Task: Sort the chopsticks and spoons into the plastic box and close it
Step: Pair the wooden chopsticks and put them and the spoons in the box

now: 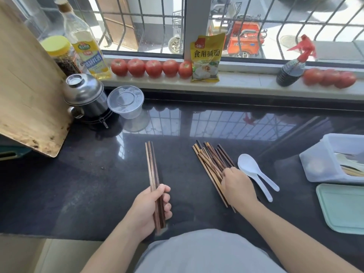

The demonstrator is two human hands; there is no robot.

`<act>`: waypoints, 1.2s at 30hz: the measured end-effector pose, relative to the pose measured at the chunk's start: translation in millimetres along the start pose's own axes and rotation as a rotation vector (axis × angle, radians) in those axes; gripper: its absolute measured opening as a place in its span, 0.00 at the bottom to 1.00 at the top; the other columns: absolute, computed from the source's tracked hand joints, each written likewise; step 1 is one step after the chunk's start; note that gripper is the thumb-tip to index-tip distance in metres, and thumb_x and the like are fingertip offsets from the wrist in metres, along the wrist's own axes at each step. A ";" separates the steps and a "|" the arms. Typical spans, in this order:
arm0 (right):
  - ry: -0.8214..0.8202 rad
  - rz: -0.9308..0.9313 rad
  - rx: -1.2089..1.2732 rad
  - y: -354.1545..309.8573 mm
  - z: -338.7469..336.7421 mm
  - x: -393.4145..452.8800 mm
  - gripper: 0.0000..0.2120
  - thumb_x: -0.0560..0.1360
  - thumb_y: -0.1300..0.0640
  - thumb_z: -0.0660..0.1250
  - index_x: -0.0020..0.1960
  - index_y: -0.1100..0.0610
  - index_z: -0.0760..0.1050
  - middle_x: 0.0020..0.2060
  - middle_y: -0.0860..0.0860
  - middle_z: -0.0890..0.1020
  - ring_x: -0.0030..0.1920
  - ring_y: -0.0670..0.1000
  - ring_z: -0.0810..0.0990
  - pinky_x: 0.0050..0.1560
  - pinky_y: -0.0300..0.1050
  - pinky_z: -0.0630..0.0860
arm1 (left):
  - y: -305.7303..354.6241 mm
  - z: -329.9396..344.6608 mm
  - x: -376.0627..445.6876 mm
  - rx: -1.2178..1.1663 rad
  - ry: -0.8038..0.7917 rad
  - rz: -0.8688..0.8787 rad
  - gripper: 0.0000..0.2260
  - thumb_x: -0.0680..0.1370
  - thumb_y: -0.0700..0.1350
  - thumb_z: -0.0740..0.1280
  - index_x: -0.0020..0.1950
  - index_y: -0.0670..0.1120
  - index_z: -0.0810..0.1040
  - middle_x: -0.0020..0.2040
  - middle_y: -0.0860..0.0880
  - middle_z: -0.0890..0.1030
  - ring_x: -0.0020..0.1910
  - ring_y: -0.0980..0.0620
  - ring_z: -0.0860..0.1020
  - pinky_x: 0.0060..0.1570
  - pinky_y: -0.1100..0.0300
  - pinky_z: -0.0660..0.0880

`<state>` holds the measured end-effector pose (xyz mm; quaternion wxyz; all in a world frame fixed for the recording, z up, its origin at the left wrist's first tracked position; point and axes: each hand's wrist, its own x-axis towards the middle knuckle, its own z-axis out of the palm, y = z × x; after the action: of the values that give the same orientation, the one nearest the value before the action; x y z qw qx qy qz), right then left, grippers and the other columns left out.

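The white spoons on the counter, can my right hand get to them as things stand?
Probably yes. The two white spoons lie in the open on the dark counter, just right of your right hand, with nothing between. That hand is busy on the loose chopstick pile, so it would have to leave that first.

left hand point(151, 205) fingers curled in a grip, right hand point(237, 186) fingers bent downward

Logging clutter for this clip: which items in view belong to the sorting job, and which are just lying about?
Job: chopsticks held in left hand; chopstick pile under right hand; white spoons; plastic box; green lid.
Lying about: tomatoes, oil bottle, steel pot, cutting board, spray bottle.
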<state>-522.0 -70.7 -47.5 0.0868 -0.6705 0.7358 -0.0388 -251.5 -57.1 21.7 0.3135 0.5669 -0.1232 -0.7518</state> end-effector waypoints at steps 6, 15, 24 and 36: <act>0.250 -0.648 0.044 -22.0 -51.6 -17.8 0.06 0.78 0.63 0.65 0.45 0.55 0.77 0.42 0.49 0.78 0.32 0.52 0.74 0.31 0.46 0.75 | 15.3 4.3 -8.7 0.102 -0.090 -0.095 0.12 0.85 0.45 0.61 0.61 0.38 0.77 0.51 0.40 0.86 0.46 0.42 0.86 0.40 0.47 0.82; 0.218 -1.058 -0.102 -62.5 -65.2 22.2 0.08 0.82 0.64 0.57 0.52 0.58 0.75 0.53 0.56 0.78 0.47 0.55 0.77 0.46 0.49 0.78 | 21.5 29.9 -11.9 0.185 -0.290 -0.140 0.15 0.85 0.45 0.61 0.67 0.39 0.75 0.47 0.42 0.84 0.37 0.44 0.81 0.37 0.50 0.79; -0.167 -0.045 -0.157 -20.8 -5.7 20.0 0.08 0.76 0.59 0.68 0.54 0.54 0.72 0.50 0.51 0.77 0.51 0.55 0.78 0.47 0.48 0.76 | 14.4 1.7 -12.8 -0.031 -0.087 -0.082 0.06 0.86 0.44 0.60 0.57 0.44 0.75 0.41 0.42 0.80 0.34 0.45 0.78 0.40 0.47 0.81; -0.138 0.125 0.054 -23.5 -20.2 26.8 0.04 0.76 0.60 0.60 0.42 0.55 0.67 0.43 0.52 0.79 0.41 0.56 0.77 0.38 0.46 0.68 | 15.1 14.1 -5.9 -0.001 -0.012 -0.034 0.07 0.84 0.43 0.63 0.59 0.41 0.74 0.31 0.49 0.66 0.26 0.52 0.64 0.27 0.61 0.67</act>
<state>-504.9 -100.8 -25.7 0.1576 -0.6217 0.7672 -0.0068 -258.7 -67.6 39.0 0.3002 0.5640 -0.1151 -0.7606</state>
